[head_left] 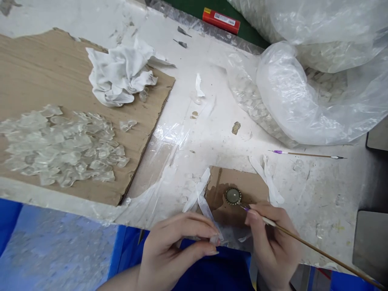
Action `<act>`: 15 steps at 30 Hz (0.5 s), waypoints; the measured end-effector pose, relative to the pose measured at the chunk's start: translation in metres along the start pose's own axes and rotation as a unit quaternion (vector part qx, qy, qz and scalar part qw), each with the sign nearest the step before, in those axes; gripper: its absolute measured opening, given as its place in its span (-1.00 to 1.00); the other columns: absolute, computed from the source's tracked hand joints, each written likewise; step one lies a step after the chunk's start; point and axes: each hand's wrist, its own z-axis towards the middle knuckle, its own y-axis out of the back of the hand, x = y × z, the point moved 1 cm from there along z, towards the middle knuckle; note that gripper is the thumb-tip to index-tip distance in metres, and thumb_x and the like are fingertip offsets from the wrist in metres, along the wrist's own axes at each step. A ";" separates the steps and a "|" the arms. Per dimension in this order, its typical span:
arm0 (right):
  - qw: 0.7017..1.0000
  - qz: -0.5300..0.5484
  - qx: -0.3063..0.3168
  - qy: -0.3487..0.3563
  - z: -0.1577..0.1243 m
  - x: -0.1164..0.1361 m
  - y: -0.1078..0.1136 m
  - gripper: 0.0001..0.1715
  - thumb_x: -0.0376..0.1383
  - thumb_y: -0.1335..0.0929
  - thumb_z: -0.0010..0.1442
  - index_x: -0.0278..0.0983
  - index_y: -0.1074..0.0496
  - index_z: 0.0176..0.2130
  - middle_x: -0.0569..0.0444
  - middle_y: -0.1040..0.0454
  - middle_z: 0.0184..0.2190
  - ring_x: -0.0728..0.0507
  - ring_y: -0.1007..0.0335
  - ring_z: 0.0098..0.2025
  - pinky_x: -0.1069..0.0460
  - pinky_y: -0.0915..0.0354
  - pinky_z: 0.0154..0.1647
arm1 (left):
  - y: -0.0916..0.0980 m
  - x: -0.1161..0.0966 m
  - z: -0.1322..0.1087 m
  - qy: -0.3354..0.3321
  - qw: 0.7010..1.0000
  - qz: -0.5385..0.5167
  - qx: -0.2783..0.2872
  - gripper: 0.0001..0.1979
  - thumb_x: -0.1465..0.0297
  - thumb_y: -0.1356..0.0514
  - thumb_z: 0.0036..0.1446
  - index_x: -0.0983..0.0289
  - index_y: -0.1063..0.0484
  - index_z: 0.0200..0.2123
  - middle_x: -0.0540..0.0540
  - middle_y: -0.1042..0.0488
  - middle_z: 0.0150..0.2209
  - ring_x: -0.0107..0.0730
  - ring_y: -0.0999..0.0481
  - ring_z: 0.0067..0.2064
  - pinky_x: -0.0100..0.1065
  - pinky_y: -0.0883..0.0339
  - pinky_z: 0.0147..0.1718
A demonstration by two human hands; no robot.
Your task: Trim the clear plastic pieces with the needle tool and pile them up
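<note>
My right hand [274, 242] grips a thin wooden-handled brush [312, 245], its purple-banded fine tip close to the rim of an upturned bottle cap [233, 195]. Something grey and wet-looking fills the cap, which sits on a small piece of stained cardboard [254, 182]. Between the thumb and fingertips of my left hand [178, 246] is a small clear plastic piece [215, 239], partly covered by the fingers. On a larger cardboard sheet [45, 60] to the left lies a heap of similar clear pieces [63, 145].
A crumpled white cloth [121, 72] lies behind the heap. Large clear plastic bags [291, 93] with pieces inside take up the back right. A second thin brush [312, 154] rests in front of them. At the back are two small grey tips [182, 43] and a red tube [221, 21].
</note>
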 end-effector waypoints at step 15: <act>0.962 0.272 0.035 -0.007 -0.006 0.021 -0.014 -0.85 -0.30 -0.23 0.46 -0.18 -0.35 -0.18 0.29 -0.14 -0.63 0.04 -0.01 -0.69 0.12 -0.06 -0.66 | -0.007 -0.001 -0.002 -0.018 0.998 -0.045 0.026 -0.96 0.42 -0.42 0.16 0.26 -0.65 -0.30 0.10 -0.72 -0.41 -0.37 -0.72 -0.41 -0.57 -0.60 -0.37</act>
